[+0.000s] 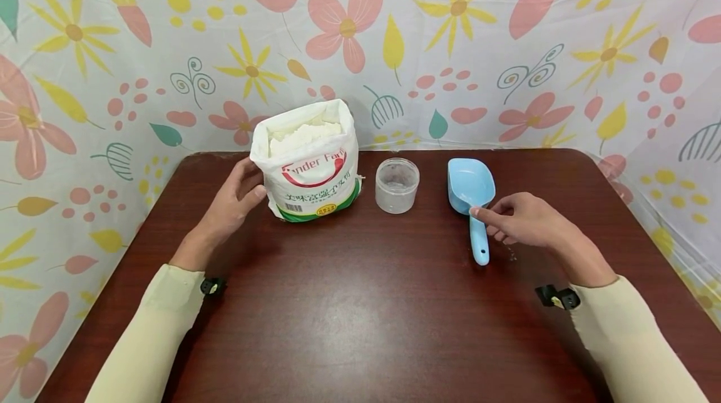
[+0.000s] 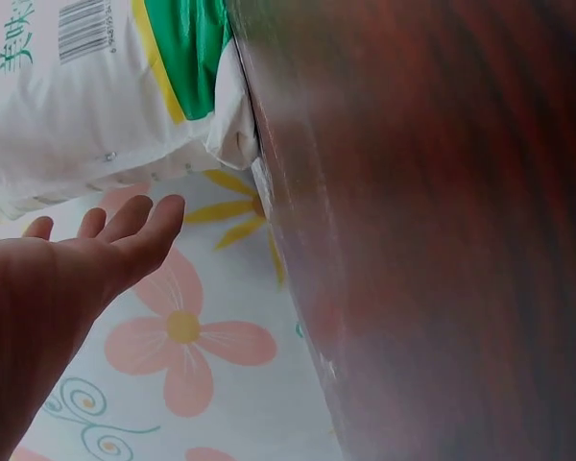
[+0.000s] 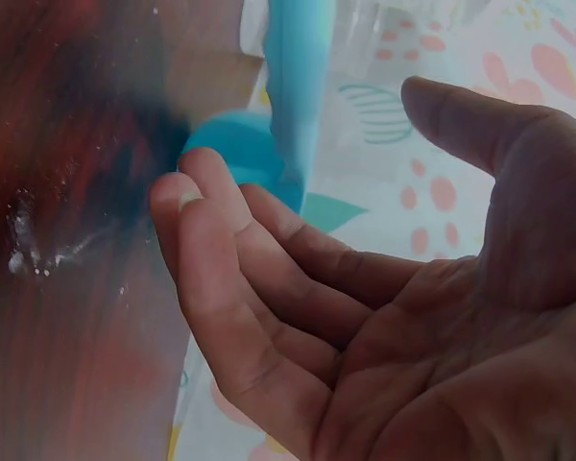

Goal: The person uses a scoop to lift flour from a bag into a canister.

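Observation:
An open white bag of flour [image 1: 315,168] with red, green and yellow print stands at the back left. My left hand [image 1: 233,199] is at its left side, fingers loosely bent; the left wrist view shows the same hand [image 2: 86,259] just short of the bag [image 2: 86,125]. A light-blue scoop [image 1: 472,184] lies at the right, handle toward me. Over that handle is my right hand [image 1: 521,221]. In the right wrist view, thumb and fingers of this hand [image 3: 365,288] are apart, with the blue scoop [image 3: 302,67] just beyond the fingertips.
Between bag and scoop stands a clear round plastic jar [image 1: 397,187] without a lid. The dark brown table [image 1: 349,315] reaches back to a flower-patterned cloth [image 1: 360,46]. White powder specks [image 3: 43,250] lie on the tabletop near the right hand.

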{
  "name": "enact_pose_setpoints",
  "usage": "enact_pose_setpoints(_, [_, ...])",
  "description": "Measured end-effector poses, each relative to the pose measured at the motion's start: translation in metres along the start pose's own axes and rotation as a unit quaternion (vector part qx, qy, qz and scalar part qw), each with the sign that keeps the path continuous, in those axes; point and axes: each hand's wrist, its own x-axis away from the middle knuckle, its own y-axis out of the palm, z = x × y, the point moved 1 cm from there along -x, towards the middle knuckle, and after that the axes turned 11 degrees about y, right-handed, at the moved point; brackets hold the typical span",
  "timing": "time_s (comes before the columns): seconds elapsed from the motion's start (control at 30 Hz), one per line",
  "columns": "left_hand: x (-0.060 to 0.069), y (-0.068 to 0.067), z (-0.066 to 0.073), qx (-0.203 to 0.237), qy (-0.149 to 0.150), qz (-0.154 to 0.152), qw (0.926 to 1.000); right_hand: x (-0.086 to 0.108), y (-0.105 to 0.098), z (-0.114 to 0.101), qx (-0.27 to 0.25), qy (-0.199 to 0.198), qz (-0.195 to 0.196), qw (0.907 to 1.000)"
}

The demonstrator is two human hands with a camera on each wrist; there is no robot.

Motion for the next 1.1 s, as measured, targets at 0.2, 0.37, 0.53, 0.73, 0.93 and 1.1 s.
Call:
enact_pose_setpoints(0.2, [0.000, 0.005, 0.001, 0.002, -0.011, -0.008, 0.9999, -0.002, 0.006, -0.004, -0.004, 0.002, -0.004, 1.0000])
enact_pose_setpoints(0.37, [-0.001, 0.007, 0.002, 0.002, -0.025, -0.008, 0.9996, -0.002, 0.009, -0.006, -0.004, 0.010, -0.003, 0.9999])
enact_pose_setpoints(0.53, [-0.001, 0.010, 0.001, 0.012, -0.025, -0.006, 0.9996, -0.006, 0.011, -0.005, -0.016, 0.021, -0.021, 0.9994])
enact_pose_setpoints(0.73, [-0.003, 0.017, 0.001, 0.007, -0.016, 0.002, 0.9998, -0.008, 0.012, -0.003, -0.044, 0.035, -0.056, 0.9968])
enact_pose_setpoints(0.93, [-0.004, 0.019, 0.001, 0.000, -0.001, 0.005, 1.0000, -0.011, 0.014, -0.003, -0.076, 0.037, -0.093, 0.9921])
enact_pose_setpoints(1.1, [-0.003, 0.019, 0.003, -0.022, -0.018, 0.008, 0.9996, -0.015, 0.019, -0.003, -0.107, 0.033, -0.107, 0.9879])
